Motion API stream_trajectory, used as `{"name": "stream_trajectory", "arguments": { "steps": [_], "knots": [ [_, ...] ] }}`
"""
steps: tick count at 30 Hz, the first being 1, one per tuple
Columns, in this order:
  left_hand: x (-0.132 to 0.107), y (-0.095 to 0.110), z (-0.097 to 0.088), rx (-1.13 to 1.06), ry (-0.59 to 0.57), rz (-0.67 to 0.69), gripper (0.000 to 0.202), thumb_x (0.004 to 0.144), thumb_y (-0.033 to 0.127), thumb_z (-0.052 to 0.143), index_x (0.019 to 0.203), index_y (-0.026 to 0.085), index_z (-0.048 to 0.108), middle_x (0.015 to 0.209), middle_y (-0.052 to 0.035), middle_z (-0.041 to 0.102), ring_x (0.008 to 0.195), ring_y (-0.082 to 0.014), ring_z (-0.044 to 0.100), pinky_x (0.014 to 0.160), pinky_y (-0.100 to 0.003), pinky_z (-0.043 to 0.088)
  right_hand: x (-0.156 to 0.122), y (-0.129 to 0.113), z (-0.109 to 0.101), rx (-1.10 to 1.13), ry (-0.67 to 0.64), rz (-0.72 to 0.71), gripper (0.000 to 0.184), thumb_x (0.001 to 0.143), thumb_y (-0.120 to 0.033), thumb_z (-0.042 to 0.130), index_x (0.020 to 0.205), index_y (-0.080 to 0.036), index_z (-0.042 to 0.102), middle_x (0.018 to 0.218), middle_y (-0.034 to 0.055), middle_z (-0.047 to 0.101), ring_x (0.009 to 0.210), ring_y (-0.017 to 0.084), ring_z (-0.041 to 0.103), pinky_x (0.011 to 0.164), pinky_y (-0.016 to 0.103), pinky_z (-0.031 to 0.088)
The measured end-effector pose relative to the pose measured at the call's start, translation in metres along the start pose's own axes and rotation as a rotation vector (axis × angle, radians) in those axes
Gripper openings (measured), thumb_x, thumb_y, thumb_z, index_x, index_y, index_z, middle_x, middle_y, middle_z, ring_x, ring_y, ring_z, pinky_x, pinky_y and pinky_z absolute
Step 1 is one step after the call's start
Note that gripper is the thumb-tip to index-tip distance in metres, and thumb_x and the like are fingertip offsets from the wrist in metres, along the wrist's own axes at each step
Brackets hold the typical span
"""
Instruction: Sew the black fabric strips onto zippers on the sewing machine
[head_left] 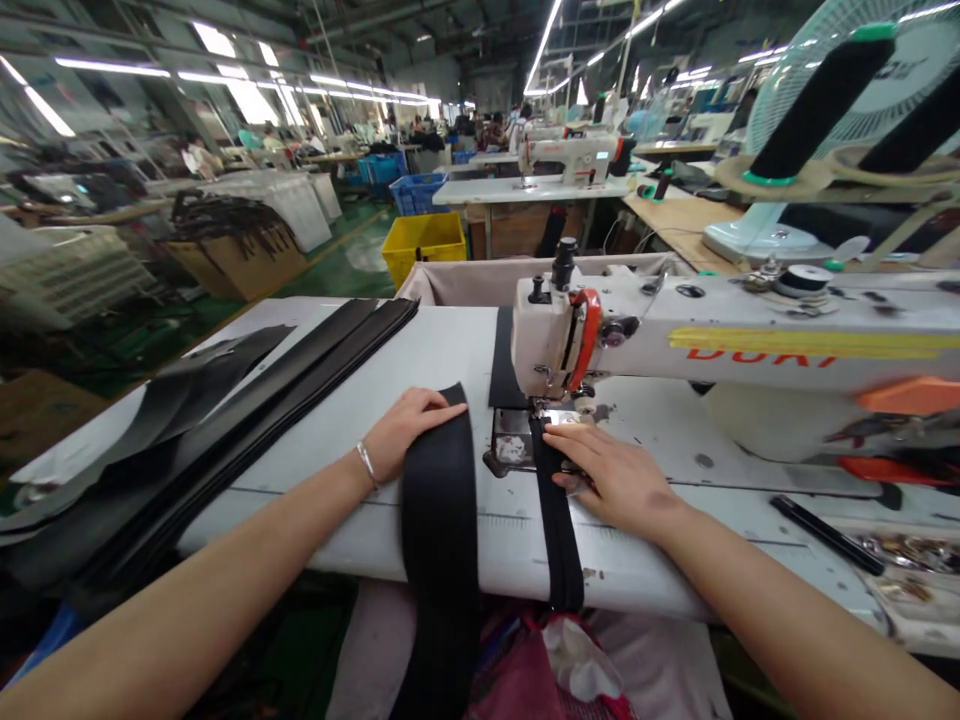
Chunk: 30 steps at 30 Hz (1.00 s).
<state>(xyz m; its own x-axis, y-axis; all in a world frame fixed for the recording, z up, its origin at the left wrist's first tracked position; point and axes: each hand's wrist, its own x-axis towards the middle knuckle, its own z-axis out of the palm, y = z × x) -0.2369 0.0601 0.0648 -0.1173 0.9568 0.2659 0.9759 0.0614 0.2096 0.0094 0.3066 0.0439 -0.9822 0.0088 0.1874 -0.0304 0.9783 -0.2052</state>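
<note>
My left hand (409,425) pinches the upper end of a wide black strip (442,500), which curves over the table's front edge and hangs down. A narrow black zipper tape (559,540) runs from under the presser foot (541,408) toward me and over the edge. On its right side, my right hand (611,475) lies with fingers stretched out, the tips touching the tape close to the foot. The sewing machine (551,335) stands over the tape's far end. Behind the needle area, a flat black piece (504,360) lies on the table.
Stacked long black strips (300,390) cover the table's left side. At right lie a black pen-like tool (825,535) and a tray of small metal parts (915,560). Beyond the table are a yellow bin (424,240), thread cones (817,110) and a fan (765,235).
</note>
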Motion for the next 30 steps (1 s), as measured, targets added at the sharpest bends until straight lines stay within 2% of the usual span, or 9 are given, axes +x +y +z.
{"name": "stream_trajectory", "arguments": {
  "steps": [2,4,6,8,13,22,30],
  "knots": [
    [0.021,0.020,0.013,-0.059,-0.034,0.167,0.044,0.098,0.021,0.038,0.141,0.023,0.045,0.141,-0.0118,0.047,0.129,-0.0244,0.044,0.110,-0.044,0.038,-0.001,0.000,0.000,0.018,0.000,-0.004,0.047,0.095,-0.037,0.048,0.140,-0.024,0.048,0.148,0.0021,0.046,0.135,0.021,0.044,0.107,0.042,0.045],
    [0.037,0.044,0.027,-0.104,-0.115,0.330,0.048,0.093,0.025,0.048,0.140,0.021,0.046,0.148,-0.0117,0.042,0.136,-0.0249,0.038,0.114,-0.042,0.034,-0.001,0.001,0.000,0.041,-0.002,-0.016,0.048,0.093,-0.036,0.050,0.139,-0.024,0.049,0.148,0.0020,0.046,0.136,0.021,0.043,0.108,0.041,0.044],
    [0.046,0.062,0.038,-0.108,-0.186,0.391,0.062,0.082,0.030,0.059,0.141,0.016,0.044,0.149,-0.0167,0.040,0.136,-0.0300,0.038,0.115,-0.046,0.033,0.000,0.002,0.000,0.057,-0.002,-0.018,0.049,0.090,-0.033,0.053,0.138,-0.024,0.050,0.147,0.0020,0.047,0.135,0.021,0.043,0.109,0.042,0.043],
    [0.048,0.069,0.046,-0.071,-0.222,0.364,0.069,0.079,0.029,0.060,0.144,0.015,0.040,0.149,-0.0184,0.039,0.135,-0.0324,0.038,0.113,-0.050,0.034,0.001,0.003,0.000,0.061,-0.003,-0.008,0.049,0.089,-0.032,0.054,0.137,-0.024,0.051,0.147,0.0013,0.048,0.135,0.021,0.043,0.109,0.041,0.043],
    [0.042,0.065,0.053,0.002,-0.207,0.277,0.052,0.092,0.021,0.044,0.144,0.021,0.039,0.149,-0.0116,0.041,0.138,-0.0271,0.035,0.115,-0.047,0.031,0.002,0.004,0.001,0.054,-0.027,-0.005,0.048,0.090,-0.034,0.052,0.138,-0.024,0.050,0.148,-0.0002,0.047,0.135,0.019,0.042,0.110,0.039,0.042],
    [0.041,0.059,0.055,-0.029,-0.245,0.254,0.062,0.088,0.022,0.049,0.147,0.026,0.032,0.156,-0.0098,0.031,0.145,-0.0235,0.024,0.120,-0.047,0.021,0.002,0.004,0.001,0.043,-0.024,0.002,0.048,0.091,-0.035,0.053,0.137,-0.024,0.050,0.148,-0.0011,0.046,0.136,0.019,0.042,0.110,0.039,0.042],
    [0.044,0.053,0.058,-0.064,-0.244,0.245,0.068,0.082,0.022,0.056,0.147,0.025,0.033,0.156,-0.0099,0.030,0.145,-0.0227,0.025,0.121,-0.045,0.018,0.003,0.002,0.002,0.031,-0.005,0.014,0.048,0.090,-0.034,0.053,0.138,-0.024,0.051,0.147,0.0024,0.048,0.132,0.025,0.046,0.107,0.045,0.045]
  ]
}}
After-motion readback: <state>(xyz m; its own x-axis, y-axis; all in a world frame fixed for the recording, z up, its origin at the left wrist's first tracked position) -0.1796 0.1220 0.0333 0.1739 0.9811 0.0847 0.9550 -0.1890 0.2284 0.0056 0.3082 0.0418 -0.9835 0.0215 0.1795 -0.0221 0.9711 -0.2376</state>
